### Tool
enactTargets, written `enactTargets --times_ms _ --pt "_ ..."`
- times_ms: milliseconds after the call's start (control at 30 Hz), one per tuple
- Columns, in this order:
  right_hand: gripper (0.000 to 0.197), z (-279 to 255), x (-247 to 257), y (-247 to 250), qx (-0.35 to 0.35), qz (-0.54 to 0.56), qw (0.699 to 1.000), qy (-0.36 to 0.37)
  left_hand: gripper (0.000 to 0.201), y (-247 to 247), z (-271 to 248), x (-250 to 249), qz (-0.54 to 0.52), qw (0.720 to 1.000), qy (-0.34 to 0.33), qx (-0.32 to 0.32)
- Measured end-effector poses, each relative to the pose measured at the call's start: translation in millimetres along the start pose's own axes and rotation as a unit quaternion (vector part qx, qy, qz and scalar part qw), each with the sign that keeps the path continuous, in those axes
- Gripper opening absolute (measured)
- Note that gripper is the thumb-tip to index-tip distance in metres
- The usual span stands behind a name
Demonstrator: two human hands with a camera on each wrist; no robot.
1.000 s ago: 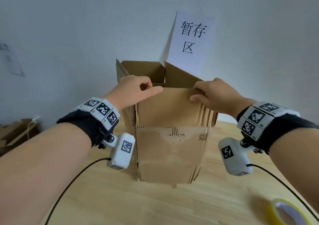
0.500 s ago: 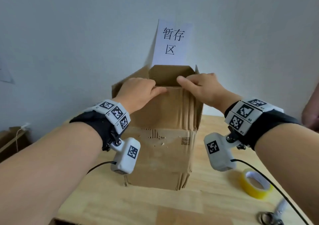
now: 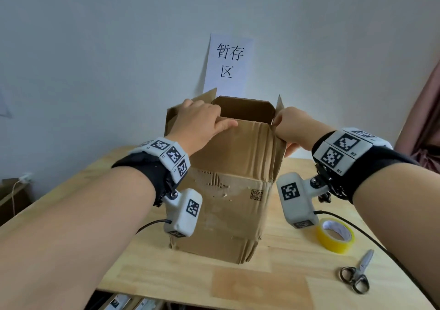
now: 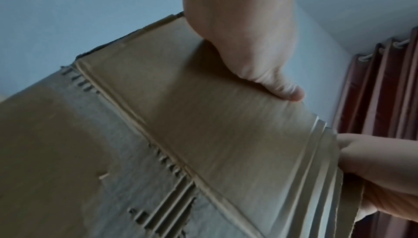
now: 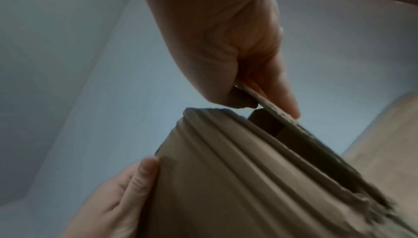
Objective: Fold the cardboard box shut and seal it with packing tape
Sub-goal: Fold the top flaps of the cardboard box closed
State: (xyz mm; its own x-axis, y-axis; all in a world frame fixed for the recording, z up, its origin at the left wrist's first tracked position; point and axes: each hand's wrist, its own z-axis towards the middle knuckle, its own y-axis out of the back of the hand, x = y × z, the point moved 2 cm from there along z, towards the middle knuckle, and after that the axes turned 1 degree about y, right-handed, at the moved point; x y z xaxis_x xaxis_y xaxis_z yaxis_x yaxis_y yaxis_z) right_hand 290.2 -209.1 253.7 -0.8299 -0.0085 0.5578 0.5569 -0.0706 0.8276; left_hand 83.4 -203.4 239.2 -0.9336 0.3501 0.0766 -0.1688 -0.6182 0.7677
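The right hand (image 3: 294, 129) has slid from the near flap (image 3: 247, 148) to the side flap at 3 o'clock, pinching it; the left hand (image 3: 202, 124) grips the near flap's edge. The box (image 3: 228, 219) stands mid-table, still open: side flaps likely go first.

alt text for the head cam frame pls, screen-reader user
Two hands grip the upright top flaps of an open brown cardboard box on a light wooden table: the left hand at the near-left corner, the right hand at the right flap. A yellow roll of packing tape and metal scissors lie to the right.
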Motion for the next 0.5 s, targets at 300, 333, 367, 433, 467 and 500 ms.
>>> enactTargets --times_ms 300,333,367,433,467,500 --pt "0.042 -21 -23 -5 -0.113 0.059 0.990 0.058 0.079 -23 -25 -13 0.072 0.995 0.037 0.051" --pt "0.041 -22 -26 -5 -0.112 0.080 0.989 0.056 0.085 -26 -28 -15 0.070 0.995 0.042 0.065" --pt "0.040 -23 -28 -5 -0.107 0.098 0.988 0.051 0.087 -29 -30 -16 0.063 0.994 0.049 0.079" --pt "0.042 -23 -32 -5 -0.099 0.117 0.987 0.045 0.090 -33 -34 -20 0.039 0.991 0.060 0.109" --pt "0.046 -23 -32 -5 -0.102 0.117 0.987 0.045 0.090 -34 -35 -22 0.025 0.990 0.063 0.127" --pt "0.052 -23 -33 -6 -0.110 0.114 0.986 0.047 0.091 -36 -36 -24 0.011 0.986 0.068 0.149"
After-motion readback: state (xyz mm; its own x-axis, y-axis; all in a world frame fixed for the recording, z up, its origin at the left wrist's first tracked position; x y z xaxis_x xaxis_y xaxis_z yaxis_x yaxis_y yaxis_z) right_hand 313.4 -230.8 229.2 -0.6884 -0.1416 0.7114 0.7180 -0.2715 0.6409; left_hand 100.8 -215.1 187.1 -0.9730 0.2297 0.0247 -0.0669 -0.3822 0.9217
